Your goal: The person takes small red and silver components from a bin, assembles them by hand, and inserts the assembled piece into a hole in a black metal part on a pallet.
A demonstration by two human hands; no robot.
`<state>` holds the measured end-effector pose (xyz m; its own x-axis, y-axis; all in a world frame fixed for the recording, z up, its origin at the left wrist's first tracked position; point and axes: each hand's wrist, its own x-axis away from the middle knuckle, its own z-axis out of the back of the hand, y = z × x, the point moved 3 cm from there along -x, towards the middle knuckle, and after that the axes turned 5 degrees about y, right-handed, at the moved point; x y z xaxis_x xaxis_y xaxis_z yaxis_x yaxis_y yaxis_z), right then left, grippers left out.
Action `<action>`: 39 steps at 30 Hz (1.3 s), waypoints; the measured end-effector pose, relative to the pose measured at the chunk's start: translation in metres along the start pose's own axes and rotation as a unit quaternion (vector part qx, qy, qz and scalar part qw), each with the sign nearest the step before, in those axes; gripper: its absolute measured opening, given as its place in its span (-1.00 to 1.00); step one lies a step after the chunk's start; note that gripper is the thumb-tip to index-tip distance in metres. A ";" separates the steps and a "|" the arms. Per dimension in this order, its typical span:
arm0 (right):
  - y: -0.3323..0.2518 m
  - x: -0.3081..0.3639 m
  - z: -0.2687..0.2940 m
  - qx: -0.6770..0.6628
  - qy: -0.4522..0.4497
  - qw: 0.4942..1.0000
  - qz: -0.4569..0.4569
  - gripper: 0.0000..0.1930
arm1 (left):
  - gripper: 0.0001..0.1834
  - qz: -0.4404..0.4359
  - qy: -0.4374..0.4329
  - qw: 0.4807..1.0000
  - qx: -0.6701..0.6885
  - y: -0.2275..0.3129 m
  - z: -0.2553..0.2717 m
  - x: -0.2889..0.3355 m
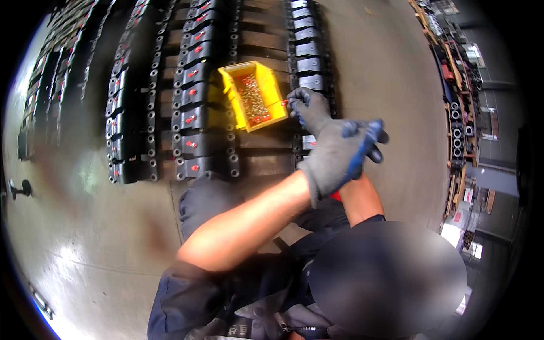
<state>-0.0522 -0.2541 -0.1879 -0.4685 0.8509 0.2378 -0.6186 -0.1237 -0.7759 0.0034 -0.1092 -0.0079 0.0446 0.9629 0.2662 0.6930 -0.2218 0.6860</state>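
Note:
My left hand (339,156), in a grey glove with blue palm and fingers, reaches across to the right in front of my right wrist. Its fingers are curled, and whatever they may hold is hidden. Farther out, my right hand (310,107), gloved alike, pinches a small red-tipped piece (285,103) beside a yellow bin (276,96). Many small brass-coloured pieces (254,102) with red bits among them lie in the bin. Under and around it run rows of black metal castings (190,122), several with small red-tipped pieces (192,92) standing in them.
Another row of black parts (307,50) runs just beyond my right hand. More rows (130,113) stand to the left. Shelving with wooden pallets and ring-shaped parts (456,133) lines the far right, across the concrete floor (391,85). My knee (207,198) is close to the castings' near end.

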 end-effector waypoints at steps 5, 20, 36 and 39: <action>-0.037 0.065 0.105 -0.137 0.059 0.983 0.110 -0.82 | -0.45 -0.132 0.097 0.982 -0.088 -0.002 0.012 -0.004; -0.110 0.138 0.158 -0.024 0.135 0.960 0.245 -0.80 | -0.47 -0.045 0.054 0.984 -0.162 -0.022 -0.009 -0.012; -0.130 0.166 0.177 -0.323 0.111 0.925 0.167 -0.81 | -0.65 -0.015 -0.030 0.906 0.422 -0.034 0.009 -0.027; -0.129 0.173 0.170 -0.317 0.056 0.938 0.127 -0.85 | -0.61 -0.029 -0.048 0.900 0.432 -0.035 0.009 -0.028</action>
<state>-0.1610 -0.1773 0.0522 -0.4583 0.8880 -0.0375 0.0200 -0.0319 -0.9993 -0.0158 -0.1269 -0.0450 0.0237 0.9871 0.1582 0.9952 -0.0083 -0.0971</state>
